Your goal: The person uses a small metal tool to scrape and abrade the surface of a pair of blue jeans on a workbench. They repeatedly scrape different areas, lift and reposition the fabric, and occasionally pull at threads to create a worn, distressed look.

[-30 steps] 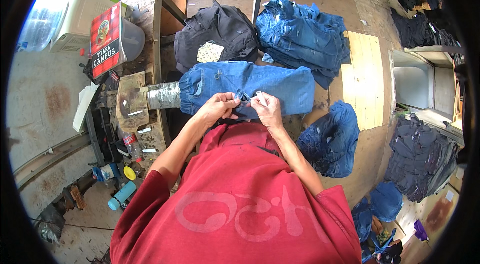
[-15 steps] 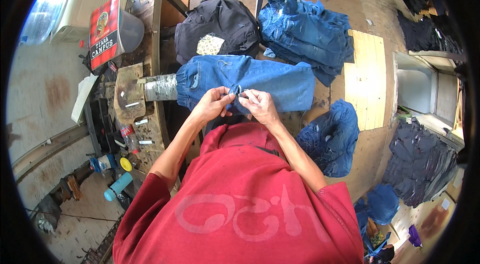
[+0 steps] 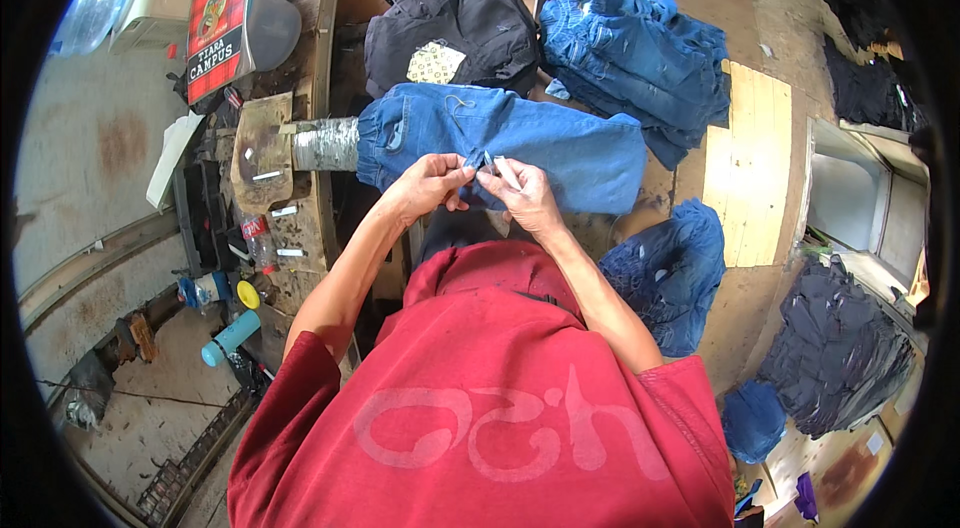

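Note:
A pair of blue denim pants (image 3: 540,133) with a gathered elastic waistband lies stretched over a board wrapped in shiny tape (image 3: 326,144). At its near edge my left hand (image 3: 436,186) is closed, its fingertips pinching a small piece of denim (image 3: 474,161). My right hand (image 3: 528,200) meets it from the other side, also closed, with a white chalk-like stick (image 3: 507,172) between its fingers. Its fingertips touch the same bit of denim. Exactly how the cloth is folded there is hidden by the fingers.
Beyond the pants lie a black garment pile (image 3: 455,28) and a blue denim pile (image 3: 635,53). Another denim garment (image 3: 672,273) sits close to my right forearm. The wooden bench (image 3: 325,48) at left carries a clear tub (image 3: 272,26), several white sticks and a plastic bottle (image 3: 259,246).
The pinched denim has shifted slightly between my fingertips, and the white stick in my right hand now shows more plainly. The whole view has shifted a little.

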Motion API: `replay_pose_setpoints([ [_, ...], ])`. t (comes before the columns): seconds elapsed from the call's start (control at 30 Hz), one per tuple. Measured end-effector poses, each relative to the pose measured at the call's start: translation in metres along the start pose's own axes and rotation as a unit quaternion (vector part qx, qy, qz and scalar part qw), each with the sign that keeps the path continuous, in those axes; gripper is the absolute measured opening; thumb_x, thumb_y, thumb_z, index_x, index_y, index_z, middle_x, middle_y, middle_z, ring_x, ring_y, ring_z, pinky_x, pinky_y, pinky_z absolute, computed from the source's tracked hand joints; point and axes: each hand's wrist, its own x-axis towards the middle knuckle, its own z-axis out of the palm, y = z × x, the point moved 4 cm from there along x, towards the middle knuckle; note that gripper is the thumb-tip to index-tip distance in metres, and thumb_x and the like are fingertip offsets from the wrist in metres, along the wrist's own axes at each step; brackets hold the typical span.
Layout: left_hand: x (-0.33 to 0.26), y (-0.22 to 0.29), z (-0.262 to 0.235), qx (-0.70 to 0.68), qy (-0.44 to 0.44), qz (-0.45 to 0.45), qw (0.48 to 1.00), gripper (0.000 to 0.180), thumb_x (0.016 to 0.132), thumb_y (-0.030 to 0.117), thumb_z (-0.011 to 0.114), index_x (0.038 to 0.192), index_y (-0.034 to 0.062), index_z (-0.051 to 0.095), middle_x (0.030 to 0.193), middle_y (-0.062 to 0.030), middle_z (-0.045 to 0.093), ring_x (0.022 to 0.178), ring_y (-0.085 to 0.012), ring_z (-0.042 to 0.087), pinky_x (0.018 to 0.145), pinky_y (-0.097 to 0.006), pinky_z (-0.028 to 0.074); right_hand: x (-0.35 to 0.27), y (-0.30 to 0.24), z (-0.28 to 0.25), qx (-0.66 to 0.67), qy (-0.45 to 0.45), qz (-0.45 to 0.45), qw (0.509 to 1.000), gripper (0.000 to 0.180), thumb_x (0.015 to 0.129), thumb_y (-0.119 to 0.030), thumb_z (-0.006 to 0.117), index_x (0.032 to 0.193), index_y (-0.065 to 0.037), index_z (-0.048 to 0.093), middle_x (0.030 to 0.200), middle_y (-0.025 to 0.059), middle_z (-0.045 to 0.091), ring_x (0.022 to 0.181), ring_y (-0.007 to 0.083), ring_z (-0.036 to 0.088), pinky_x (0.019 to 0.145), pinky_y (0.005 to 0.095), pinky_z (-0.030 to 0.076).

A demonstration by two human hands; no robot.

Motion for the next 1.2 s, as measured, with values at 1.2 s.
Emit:
replay_pose_setpoints([
  [1.2, -0.014, -0.006, -0.003, -0.05, -0.016, -0.024, 0.998, 0.026, 0.111, 0.028, 0.066, 0.117, 0.0032, 0.07, 0.092, -0.0015, 0.074, 0.054, -0.0041, 0.051, 0.06, -0.026, 0.059, -0.027, 0.004, 0.007, 0.097, 0.049, 0.071, 0.992, 0.019, 0.107, -0.027, 0.072, 0.108, -0.008, 0.073, 0.071, -0.0141, 0.044, 0.055, -0.0013, 0.033, 0.05, 0.0212, 0.025],
])
